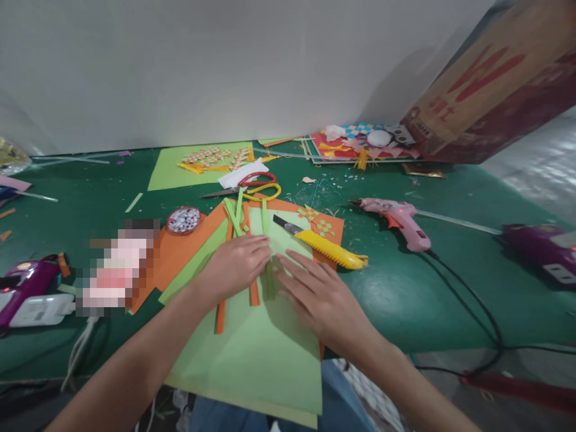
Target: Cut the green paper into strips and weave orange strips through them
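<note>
My left hand [236,264] lies flat on orange and green paper strips [255,292], pressing them onto a light green paper sheet [256,354]. My right hand [317,294] rests palm down on the same sheet just to the right, its fingers spread and its fingertips beside a green strip [269,282]. An orange sheet [180,249] lies under the green one. A yellow utility knife [326,246] with its blade out sits just beyond my right hand.
Red and yellow scissors [252,185], a round box of googly eyes [183,219], a pink glue gun [400,219] with a black cord, purple glue guns at left [22,282] and right [540,243], woven paper crafts [211,158] and a cardboard box [490,90] lie on the green table [405,288].
</note>
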Demonstrator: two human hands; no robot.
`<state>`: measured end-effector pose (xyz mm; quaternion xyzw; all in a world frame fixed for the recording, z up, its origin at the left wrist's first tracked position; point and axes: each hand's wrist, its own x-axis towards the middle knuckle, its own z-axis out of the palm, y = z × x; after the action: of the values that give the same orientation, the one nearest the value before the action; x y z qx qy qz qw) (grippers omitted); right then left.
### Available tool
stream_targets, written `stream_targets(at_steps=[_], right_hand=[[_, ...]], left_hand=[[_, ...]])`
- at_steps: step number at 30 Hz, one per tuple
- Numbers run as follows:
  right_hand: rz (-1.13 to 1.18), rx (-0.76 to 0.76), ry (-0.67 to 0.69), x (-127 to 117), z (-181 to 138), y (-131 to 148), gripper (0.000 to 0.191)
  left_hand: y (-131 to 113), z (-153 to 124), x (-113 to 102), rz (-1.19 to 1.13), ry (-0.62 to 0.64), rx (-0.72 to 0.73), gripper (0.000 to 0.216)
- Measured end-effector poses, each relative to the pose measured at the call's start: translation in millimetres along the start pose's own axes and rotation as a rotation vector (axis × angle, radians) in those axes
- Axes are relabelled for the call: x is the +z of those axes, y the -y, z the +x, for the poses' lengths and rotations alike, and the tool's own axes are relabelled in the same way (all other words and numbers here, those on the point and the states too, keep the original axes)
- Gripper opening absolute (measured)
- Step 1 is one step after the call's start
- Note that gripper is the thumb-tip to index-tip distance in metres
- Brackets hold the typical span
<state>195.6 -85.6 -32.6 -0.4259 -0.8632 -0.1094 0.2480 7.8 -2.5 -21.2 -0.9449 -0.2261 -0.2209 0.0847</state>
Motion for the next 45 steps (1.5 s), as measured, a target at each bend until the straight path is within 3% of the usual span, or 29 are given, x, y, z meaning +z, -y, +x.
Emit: stream_targets(at_steps=[4, 9, 12, 16, 21, 29, 45], right_hand=[[-0.035, 0.175, -0.039, -4.1, -1.5, -21.6, 0.029], [-0.113, 0.257, 0.121, 1.4, 3.9, -42.1, 0.034], [-0.074, 0.239, 0.152, 5.7, 4.2, -46.4, 0.043], [0.006, 0.251, 0.084, 1.7, -3.9, -46.8, 0.047], [0.090, 0.234, 0.000, -19.4, -22.2, -38.3, 0.042], [0.117, 0.133, 0.056, -42.4, -47.3, -22.8, 0.037], [0.162, -0.001, 0.165, -58.0, -51.3, -7.8, 0.039]], left_hand=[[0.5, -0.6, 1.0, 0.006, -0.006, -0.001, 0.023], [0.5, -1.2, -1.1, -0.003, 0.001, 0.028, 0.027], [-0.1, -2.2, -4.6, -0.036, 0.062, -0.003, 0.024], [-2.1, -3.6, -6.8, -0.036, 0.144, -0.032, 0.030], [-5.0, -2.9, -6.3, -0.024, 0.107, -0.015, 0.035], [-7.7, -0.7, -3.2, -0.066, 0.011, 0.104, 0.025], [-15.0, -11.4, -8.4, -0.074, 0.111, 0.062, 0.026]])
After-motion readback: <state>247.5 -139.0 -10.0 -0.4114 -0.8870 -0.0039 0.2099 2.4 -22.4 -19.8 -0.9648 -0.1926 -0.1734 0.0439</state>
